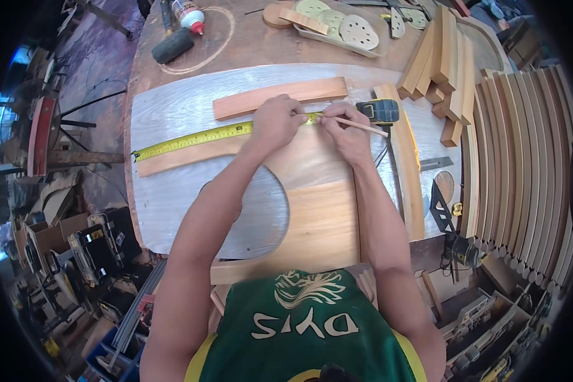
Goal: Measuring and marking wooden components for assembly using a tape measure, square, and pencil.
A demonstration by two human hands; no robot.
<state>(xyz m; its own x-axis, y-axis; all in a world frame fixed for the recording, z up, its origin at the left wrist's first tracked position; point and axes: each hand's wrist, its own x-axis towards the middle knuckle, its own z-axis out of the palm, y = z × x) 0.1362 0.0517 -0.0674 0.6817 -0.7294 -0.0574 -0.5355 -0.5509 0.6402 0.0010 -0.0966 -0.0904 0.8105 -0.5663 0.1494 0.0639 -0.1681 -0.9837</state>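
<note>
A yellow tape measure point(191, 139) is drawn out along a pale wooden board point(318, 216) with a large curved cutout, its black case point(379, 111) at the right end. My left hand point(277, 124) is closed on the tape, fingers curled over it near the board's upper edge. My right hand point(344, 137) grips a thin wooden pencil point(369, 127), its point at the tape beside my left fingers. Just above lies a short reddish plank point(261, 99). The board rests on a grey sheet point(178, 102).
Wood blocks point(449, 63) are piled at upper right, beside upright slats point(522, 172). A mallet point(175, 44), glue bottle point(188, 16) and tray point(372, 49) of sanding discs lie at the back. A long strip point(410, 210) and metal square point(439, 204) are right. Cases point(86, 248) stand lower left.
</note>
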